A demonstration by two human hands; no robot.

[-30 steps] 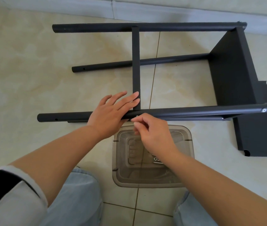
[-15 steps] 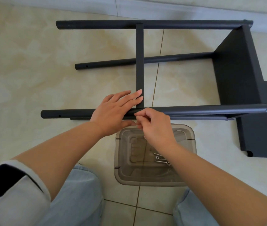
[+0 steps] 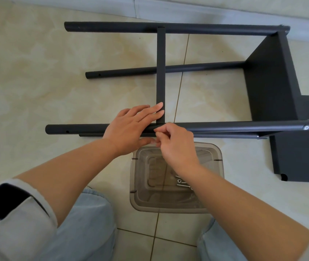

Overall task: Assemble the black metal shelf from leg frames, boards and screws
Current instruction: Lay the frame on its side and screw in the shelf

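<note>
Head view: two hands work at the near tube of the black shelf frame on the floor.
The left hand lies with straight fingers over the tube, thumb under it. Touching it on its right, the right hand has curled fingertips at the tube; what they pinch I cannot tell. Below this hand, a clear plastic box holds screws.

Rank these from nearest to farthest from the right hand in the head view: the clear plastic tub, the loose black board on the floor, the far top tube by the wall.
From the right hand:
1. Clear plastic tub: directly beneath the hand and wrist, toward the person.
2. Loose black board: flat on the floor, off to the right.
3. Far top tube: across the frame, beside the wall.
</note>
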